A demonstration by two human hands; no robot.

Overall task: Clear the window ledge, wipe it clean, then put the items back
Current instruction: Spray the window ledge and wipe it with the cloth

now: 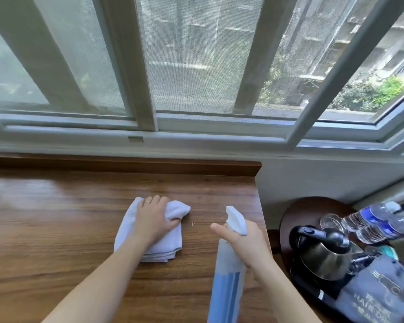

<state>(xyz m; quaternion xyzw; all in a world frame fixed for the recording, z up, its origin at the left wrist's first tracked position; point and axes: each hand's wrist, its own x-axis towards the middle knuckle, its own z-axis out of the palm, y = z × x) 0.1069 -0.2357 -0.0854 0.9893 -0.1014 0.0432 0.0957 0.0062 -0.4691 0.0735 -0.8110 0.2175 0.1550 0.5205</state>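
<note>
A wide wooden ledge (56, 217) runs below the window. On it lies a folded white cloth (135, 231), and my left hand (153, 216) grips its upper part, fingers curled over the bunched edge. My right hand (243, 238) holds a spray bottle (226, 280) by the neck, the white nozzle pointing away toward the window and the index finger stretched out in front of the trigger. The bottle has a translucent body with a blue striped label.
To the right, lower than the ledge, a round dark side table (296, 210) carries a black tray with a metal kettle (322, 252), two water bottles (378, 222), a glass (331, 223) and a grey hair-dryer bag (378, 290). The window frame (149, 134) runs behind the ledge.
</note>
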